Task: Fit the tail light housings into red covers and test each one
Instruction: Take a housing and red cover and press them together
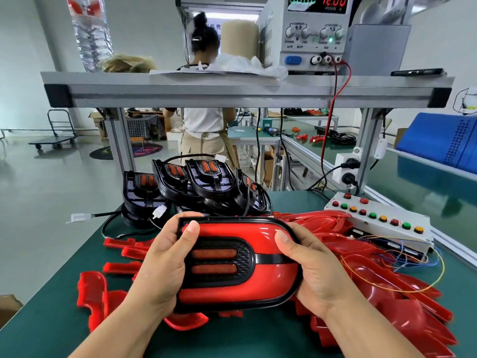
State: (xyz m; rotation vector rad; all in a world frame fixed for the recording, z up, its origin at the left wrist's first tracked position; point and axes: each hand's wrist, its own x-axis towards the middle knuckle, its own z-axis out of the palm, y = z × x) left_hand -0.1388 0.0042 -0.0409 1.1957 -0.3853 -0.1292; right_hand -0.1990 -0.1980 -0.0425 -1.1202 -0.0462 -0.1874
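A tail light (240,264), black housing seated inside a glossy red cover with two orange lens bars, is held above the green bench. My left hand (165,264) grips its left end, thumb on the top face. My right hand (309,270) grips its right end, thumb pressing the red cover. Behind it lies a pile of bare black housings (196,187) with cables and white connectors (159,211). Loose red covers (382,285) are heaped to the right, with several more (95,293) at the left.
A white test box (379,218) with coloured buttons and thin wires sits at the right. A power supply (312,32) reading 12.00 stands on the aluminium shelf (232,91) overhead, red lead hanging down. A person stands beyond the bench.
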